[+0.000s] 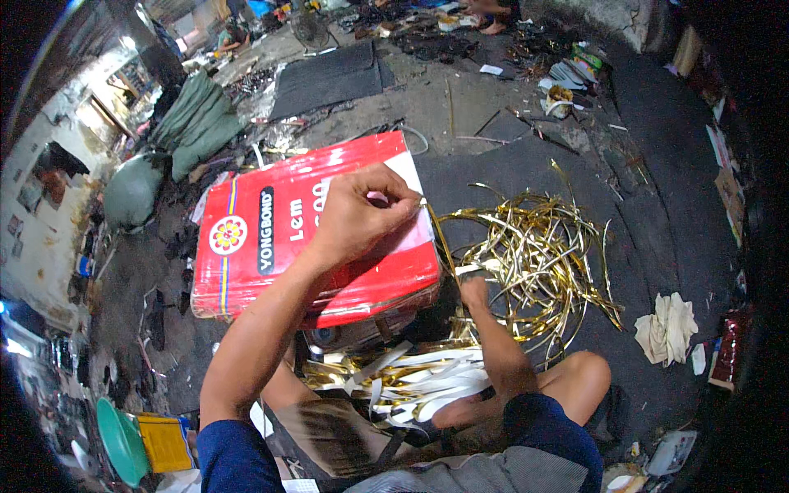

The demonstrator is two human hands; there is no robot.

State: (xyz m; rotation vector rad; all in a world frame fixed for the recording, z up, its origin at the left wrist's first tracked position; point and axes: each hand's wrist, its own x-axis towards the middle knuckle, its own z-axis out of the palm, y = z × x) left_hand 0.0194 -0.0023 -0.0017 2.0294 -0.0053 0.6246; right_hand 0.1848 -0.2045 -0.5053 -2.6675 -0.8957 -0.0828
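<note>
A red box with a round flower emblem stands before me, its flat top facing up. Over that top, my left hand pinches one end of a narrow gold strip at the box's right edge. The strip slants down toward my right hand, whose fingers are closed beside the box; they seem to grip the strip, though they are partly hidden. To the right lies a tangled heap of shiny gold strips. White and gold strips are bunched across my lap, between my bent legs.
Dark matting covers the floor around me. A crumpled beige cloth lies at right. A green basin and a yellow container stand lower left. Farther off are a grey-green sack, a fan and another person's foot.
</note>
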